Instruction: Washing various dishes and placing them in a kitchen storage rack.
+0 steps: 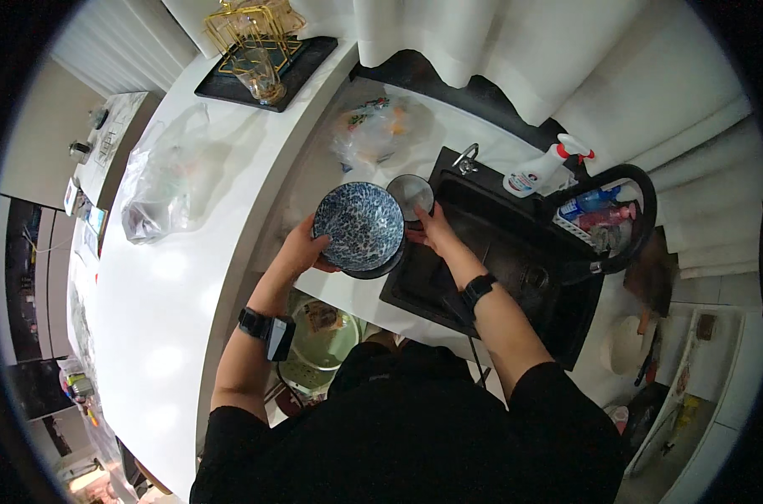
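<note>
My left hand (307, 244) grips the left rim of a blue-and-white speckled bowl (360, 225), thumb on the rim. Beneath it shows the edge of another dark dish (381, 269). Just to the right, my right hand (433, 228) holds a small round greyish bowl (410, 194), its thumb inside the rim. The two bowls are side by side over the counter at the left edge of a black sink (507, 264). Whether my right fingers also touch the speckled bowl cannot be told.
A clear plastic bag (372, 135) lies behind the bowls. Right of it stand a small tap (466, 160), a white spray bottle (535, 169) and a black curved faucet (646, 208). On the raised white counter (167, 302) are another plastic bag (161, 189) and a black tray (208, 85) with glassware.
</note>
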Motion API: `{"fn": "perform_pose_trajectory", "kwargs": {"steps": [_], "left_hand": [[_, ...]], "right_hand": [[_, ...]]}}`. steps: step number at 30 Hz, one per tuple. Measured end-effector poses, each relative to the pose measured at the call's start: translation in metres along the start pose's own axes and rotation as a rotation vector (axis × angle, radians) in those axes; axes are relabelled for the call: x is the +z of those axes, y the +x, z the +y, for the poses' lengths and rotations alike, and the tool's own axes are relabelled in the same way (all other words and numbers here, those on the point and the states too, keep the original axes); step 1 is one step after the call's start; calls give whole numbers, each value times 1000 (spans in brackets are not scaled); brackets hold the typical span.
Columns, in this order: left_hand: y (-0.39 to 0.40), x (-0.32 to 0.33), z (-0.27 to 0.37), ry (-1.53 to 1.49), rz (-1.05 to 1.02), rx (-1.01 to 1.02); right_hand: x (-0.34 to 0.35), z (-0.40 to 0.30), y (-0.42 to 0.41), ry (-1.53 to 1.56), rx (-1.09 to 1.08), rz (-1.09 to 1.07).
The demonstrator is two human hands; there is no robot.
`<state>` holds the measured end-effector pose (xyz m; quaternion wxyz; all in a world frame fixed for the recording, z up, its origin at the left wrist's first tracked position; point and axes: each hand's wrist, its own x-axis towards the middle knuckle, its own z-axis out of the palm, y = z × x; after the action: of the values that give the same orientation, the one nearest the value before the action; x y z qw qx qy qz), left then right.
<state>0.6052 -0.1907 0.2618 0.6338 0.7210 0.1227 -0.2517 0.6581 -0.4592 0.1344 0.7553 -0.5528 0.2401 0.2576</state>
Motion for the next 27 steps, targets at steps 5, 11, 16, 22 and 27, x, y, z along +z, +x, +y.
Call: {"fn": "perform_pose_trajectory", "kwargs": {"steps": [5, 11, 16, 22, 27], "left_hand": [[-14, 17, 44, -132, -4, 23], [7, 36, 30, -19, 62, 403], [12, 91, 70, 608, 284, 1054], [-2, 117, 96, 989, 304, 1532], [-14, 119, 102, 767, 522, 1336]], "right_hand": [[-27, 15, 26, -65, -107, 5], [-66, -2, -44, -275, -511, 134], [-115, -33, -91, -989, -1294, 433], [-139, -46, -132, -1212, -1332, 402], [-132, -48, -141, -1155, -1283, 444]]}}
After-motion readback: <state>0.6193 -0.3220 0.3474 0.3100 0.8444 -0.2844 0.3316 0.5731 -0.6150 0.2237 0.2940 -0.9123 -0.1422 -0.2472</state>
